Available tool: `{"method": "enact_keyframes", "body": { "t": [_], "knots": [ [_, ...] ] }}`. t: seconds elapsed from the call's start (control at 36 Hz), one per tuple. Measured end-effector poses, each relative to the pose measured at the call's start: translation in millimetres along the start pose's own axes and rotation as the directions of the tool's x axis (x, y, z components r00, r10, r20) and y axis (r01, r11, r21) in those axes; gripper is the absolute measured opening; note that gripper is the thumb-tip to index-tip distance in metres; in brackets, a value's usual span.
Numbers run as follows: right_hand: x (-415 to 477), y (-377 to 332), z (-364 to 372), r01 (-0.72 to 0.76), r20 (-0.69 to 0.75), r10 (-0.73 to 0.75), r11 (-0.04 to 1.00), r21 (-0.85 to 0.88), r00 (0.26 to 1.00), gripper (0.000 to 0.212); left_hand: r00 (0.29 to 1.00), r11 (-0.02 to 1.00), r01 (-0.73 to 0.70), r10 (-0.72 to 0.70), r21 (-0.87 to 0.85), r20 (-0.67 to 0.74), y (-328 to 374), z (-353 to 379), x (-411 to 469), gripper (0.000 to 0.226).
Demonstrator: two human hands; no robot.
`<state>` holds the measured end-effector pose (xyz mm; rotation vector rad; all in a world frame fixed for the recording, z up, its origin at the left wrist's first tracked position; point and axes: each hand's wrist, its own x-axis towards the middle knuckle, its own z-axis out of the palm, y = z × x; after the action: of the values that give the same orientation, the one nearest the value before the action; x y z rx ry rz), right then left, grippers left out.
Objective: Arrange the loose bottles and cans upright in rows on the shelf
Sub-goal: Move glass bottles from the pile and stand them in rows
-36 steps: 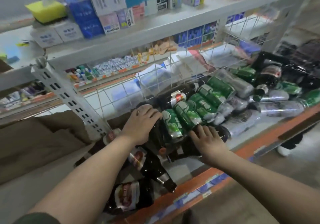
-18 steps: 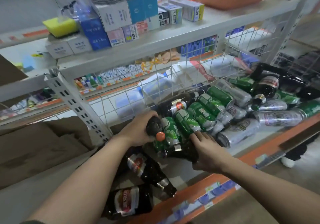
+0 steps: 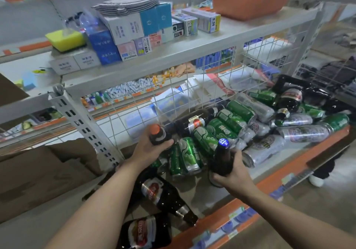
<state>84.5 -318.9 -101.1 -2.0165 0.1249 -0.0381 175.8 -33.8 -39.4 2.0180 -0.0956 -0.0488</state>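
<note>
Left hand [image 3: 148, 149]: wrapped around a dark bottle with an orange cap [image 3: 159, 136], held near upright just in front of the wire back panel [image 3: 134, 112]. Fingers closed on the shoulder below the cap.

Right hand [image 3: 234, 173]: closed round the body of a brown bottle with a blue cap [image 3: 221, 158], cap up, base low near the shelf [image 3: 269, 183] front.

Between the hands: green cans [image 3: 189, 155] on their sides, touching one another and both bottles' neighbourhood.

Further right: a heap of green and silver cans [image 3: 265, 148] and dark bottles, all lying down, running to the far end of the shelf.

Nearer, lower left: two large dark bottles with red labels [image 3: 154, 189], lying flat, necks pointing toward the shelf edge.

Step in hand, as judged: standing both bottles to start a row. Advice: set them at the back left corner against the wire, where the shelf looks barest, so later rows build forward. Lower each base flat before loosening the grip; a base landing on a can rim would tip it. Push the loose cans aside first, since round cans roll and may knock a freshly stood bottle. Keep labels outward.

Above: boxes [image 3: 127, 29] on the upper shelf, not part of this job.
</note>
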Motion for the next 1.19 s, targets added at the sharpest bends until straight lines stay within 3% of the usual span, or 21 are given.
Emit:
{"method": "enact_keyframes", "body": {
  "t": [0.14,0.36,0.75,0.97,1.06,1.19],
  "knots": [
    [-1.5,0.5,3.7,-0.052,-0.010,0.052,0.998,0.018,0.999,0.078,0.983,0.977,0.106,-0.131,-0.184,-0.132,-4.2,4.3,-6.9,0.028],
    [0.4,2.0,4.5,-0.115,-0.012,0.116,0.992,0.061,0.993,0.082,0.954,0.921,0.200,-0.261,-0.334,-0.148,-13.2,-2.0,-5.0,0.068],
    [-5.1,-6.4,11.2,-0.113,-0.038,0.117,0.988,0.105,0.992,0.085,0.942,0.954,0.182,-0.239,-0.238,-0.236,-10.5,9.8,-6.7,0.054],
    [-2.7,-4.3,9.6,-0.125,-0.031,0.126,0.992,0.035,0.992,0.089,0.950,0.962,0.168,-0.216,-0.214,-0.224,-10.7,8.9,-5.7,0.050],
    [-5.0,-5.4,9.5,-0.108,-0.057,0.108,0.994,0.003,0.993,0.081,0.961,0.974,0.130,-0.170,-0.186,-0.219,-4.4,9.1,-6.3,0.043],
    [-8.5,-26.3,-1.2,-0.032,-0.145,0.029,0.999,-0.020,0.989,0.065,0.976,0.996,0.054,-0.069,-0.077,-0.205,15.2,3.2,-6.6,0.072]
  ]
}}
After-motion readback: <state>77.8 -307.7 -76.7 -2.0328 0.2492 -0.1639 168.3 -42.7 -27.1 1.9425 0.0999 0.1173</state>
